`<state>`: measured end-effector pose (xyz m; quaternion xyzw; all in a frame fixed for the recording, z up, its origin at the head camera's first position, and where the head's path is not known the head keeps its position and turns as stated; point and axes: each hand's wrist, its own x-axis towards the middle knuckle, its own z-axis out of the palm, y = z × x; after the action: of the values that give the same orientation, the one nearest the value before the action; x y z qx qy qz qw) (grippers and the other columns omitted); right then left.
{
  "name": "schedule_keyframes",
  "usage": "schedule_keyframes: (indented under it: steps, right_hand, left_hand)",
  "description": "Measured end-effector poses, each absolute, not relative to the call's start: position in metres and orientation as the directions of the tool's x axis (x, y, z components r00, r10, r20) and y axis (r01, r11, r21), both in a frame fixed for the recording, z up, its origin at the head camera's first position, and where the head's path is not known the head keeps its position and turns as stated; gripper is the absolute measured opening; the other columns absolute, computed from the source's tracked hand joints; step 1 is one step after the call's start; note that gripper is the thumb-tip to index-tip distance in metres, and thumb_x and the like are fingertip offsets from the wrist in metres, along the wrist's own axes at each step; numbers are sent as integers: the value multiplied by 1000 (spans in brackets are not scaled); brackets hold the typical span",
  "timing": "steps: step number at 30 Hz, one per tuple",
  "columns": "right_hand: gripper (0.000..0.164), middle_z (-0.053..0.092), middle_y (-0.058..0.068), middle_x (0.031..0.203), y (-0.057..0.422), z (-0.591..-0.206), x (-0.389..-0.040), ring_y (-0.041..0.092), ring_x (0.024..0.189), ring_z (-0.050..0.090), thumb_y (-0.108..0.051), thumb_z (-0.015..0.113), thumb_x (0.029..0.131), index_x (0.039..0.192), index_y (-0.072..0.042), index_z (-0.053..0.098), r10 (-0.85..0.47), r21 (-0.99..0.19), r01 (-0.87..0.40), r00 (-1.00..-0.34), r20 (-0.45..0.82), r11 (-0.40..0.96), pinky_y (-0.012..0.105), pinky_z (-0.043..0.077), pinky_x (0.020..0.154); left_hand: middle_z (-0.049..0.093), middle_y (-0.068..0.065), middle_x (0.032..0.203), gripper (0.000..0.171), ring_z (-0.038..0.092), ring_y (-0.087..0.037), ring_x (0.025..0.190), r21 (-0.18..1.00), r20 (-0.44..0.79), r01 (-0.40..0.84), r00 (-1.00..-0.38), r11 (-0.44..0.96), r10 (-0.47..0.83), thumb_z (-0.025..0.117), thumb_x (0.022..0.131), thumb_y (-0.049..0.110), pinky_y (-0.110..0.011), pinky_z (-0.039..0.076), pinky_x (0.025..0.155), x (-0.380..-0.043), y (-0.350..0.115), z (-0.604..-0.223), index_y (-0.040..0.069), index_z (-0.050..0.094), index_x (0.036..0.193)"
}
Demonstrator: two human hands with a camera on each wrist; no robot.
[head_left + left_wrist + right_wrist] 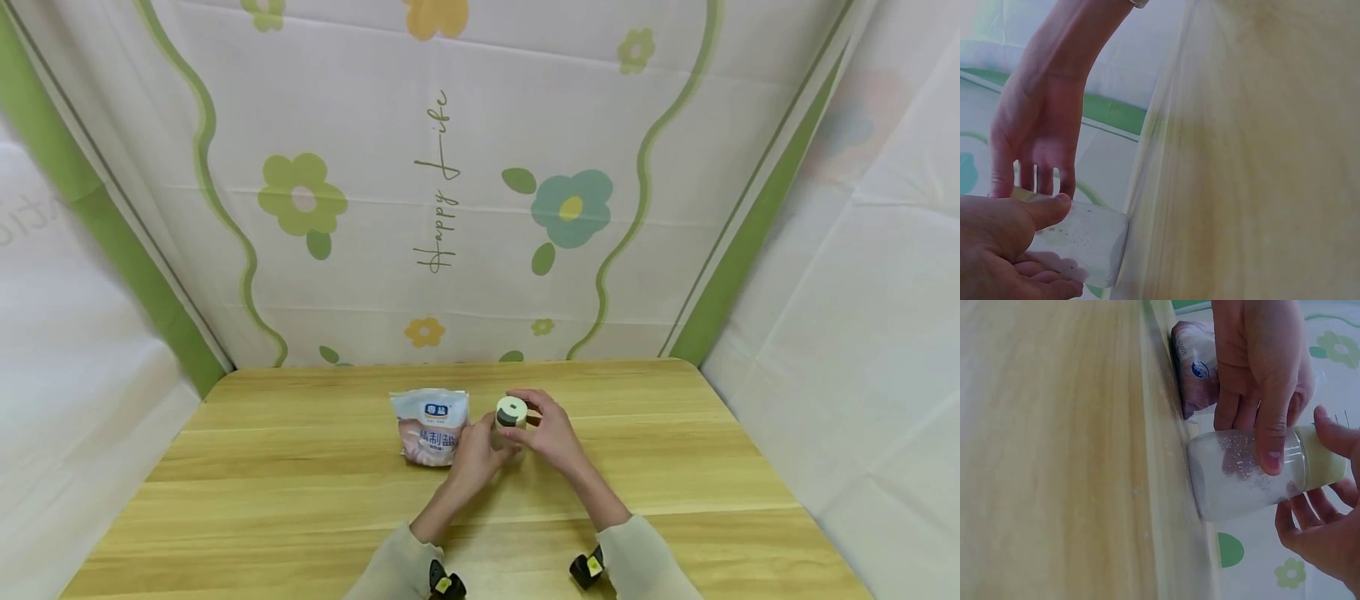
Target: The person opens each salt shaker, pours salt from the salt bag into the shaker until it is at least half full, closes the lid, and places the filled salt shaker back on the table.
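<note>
A clear seasoning jar (1235, 497) stands upright on the table, with whitish grains showing through its wall. Its pale green lid (512, 403) has a dark patch and a small dark mark on top. My left hand (474, 457) grips the jar's body, thumb along the near side. Around the lid curl the thumb and fingers of my right hand (557, 433). Just left of my left hand is a white and pink bag of salt (429, 427) with blue print, its right edge overlapped by the fingers in the head view.
The pale wooden table (300, 517) reaches back to a white cloth wall (360, 275) printed with flowers. More white cloth hangs at the left and right sides. Black straps (587, 568) are worn near both sleeve cuffs.
</note>
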<state>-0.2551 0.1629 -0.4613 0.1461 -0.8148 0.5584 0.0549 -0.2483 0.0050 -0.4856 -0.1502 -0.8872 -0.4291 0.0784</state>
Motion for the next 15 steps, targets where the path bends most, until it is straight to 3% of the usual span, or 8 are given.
schedule_keyframes:
  steps: [7,15]
  right_hand:
    - [58,67,13,127,165,-461,-255,30,118,64,-11,84,79,132,-5,61,-163,-902,-298,-952,259,313,49,53,102]
    - [59,65,13,129,160,-462,-255,30,120,62,-10,85,78,132,-6,61,-140,-901,-275,-960,241,335,50,52,103]
  left_hand:
    - [71,-22,116,52,67,-25,103,717,275,341,-940,607,203,86,78,21,-46,56,93,-248,6,-486,-3,64,118]
    - [70,-22,119,56,68,-31,110,714,285,348,-937,608,201,86,78,20,-47,55,95,-249,5,-487,-5,63,122]
